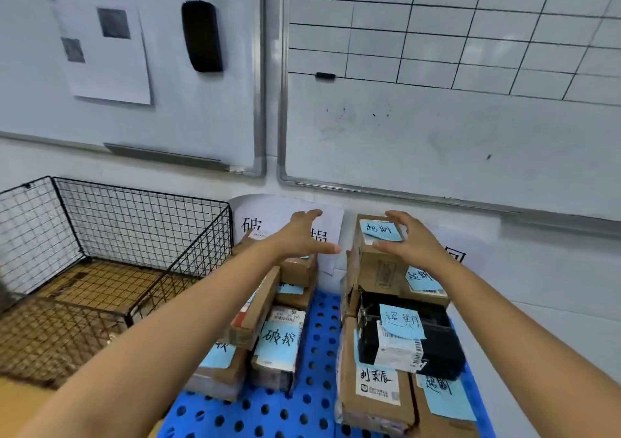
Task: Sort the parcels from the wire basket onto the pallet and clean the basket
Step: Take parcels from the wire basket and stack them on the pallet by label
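Hovering over the blue pallet (319, 337), my left hand (302, 236) is spread wide, right hand (408, 241) wide too, just beside the top box (371, 256), far right stack.

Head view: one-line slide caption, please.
Left hand and right hand reach over labelled parcels stacked on a blue pallet, wire basket alongside.

Left hand (304, 236) and right hand (410, 241) hovered over parcels (376, 394) on a blue pallet (316, 353).
A wire basket (134, 216) stood alongside.
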